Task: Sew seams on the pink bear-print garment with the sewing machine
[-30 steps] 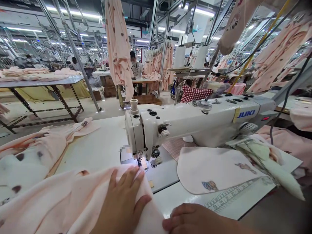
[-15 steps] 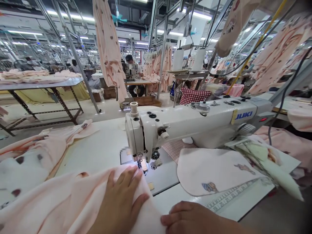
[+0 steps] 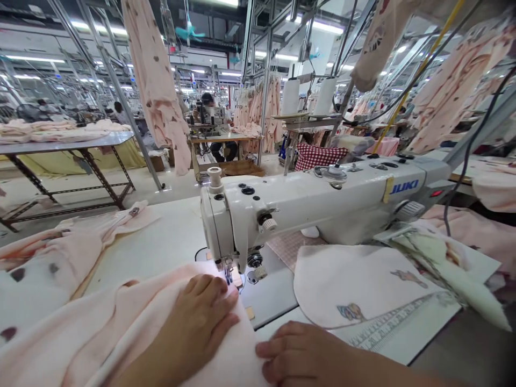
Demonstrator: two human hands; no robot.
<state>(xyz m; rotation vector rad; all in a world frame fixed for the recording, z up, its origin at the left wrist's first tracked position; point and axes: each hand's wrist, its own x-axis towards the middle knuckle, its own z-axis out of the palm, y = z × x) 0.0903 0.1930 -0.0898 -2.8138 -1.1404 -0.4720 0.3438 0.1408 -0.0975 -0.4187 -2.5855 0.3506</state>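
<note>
Pale pink fleece fabric (image 3: pixel 135 314) lies in folds across the front left of the sewing table, its far edge close to the presser foot (image 3: pixel 228 273) of a white sewing machine (image 3: pixel 298 196). On this fabric, just in front of the lit needle area, rests my left hand (image 3: pixel 199 314); its fingers are bent and drawn together on the cloth, and the thumb lies slightly apart. At the fabric's right edge is my right hand (image 3: pixel 300 352), fingers curled and closed at the border; the fingertips' underside is hidden.
Right of the needle lies a rounded white fabric piece (image 3: pixel 355 285) with animal prints, beside a printed ruler (image 3: pixel 387 325). More pink fabric (image 3: pixel 88 236) is heaped at the left. Thread cones (image 3: pixel 290 97) stand behind the machine. A person (image 3: pixel 209 107) sits at another machine beyond.
My left hand's fingers have gone from spread flat to bent and closer together. My right hand stays by the fabric's right edge. The view has shifted slightly.
</note>
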